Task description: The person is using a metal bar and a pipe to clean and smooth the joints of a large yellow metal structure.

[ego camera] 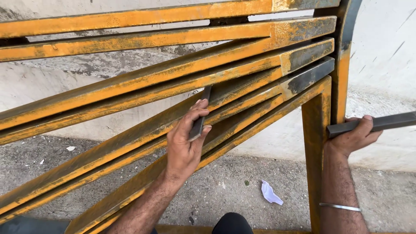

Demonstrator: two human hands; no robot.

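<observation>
A: Two hands at work?
B: Yes. The left hand (185, 145) clamps a short flat dark steel strip (200, 113) against the rusty yellow metal frame (242, 73); the right hand (353, 138) grips a dark square steel bar (381, 123) beside the frame's upright post (313, 143), grey concrete wall (381, 52) beyond.

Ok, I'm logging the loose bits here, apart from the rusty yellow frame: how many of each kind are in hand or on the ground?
Flat dark metal strip, in the left hand: 1
Dark metal bar, in the right hand: 1
Crumpled white paper, on the ground: 1
Total: 3
</observation>
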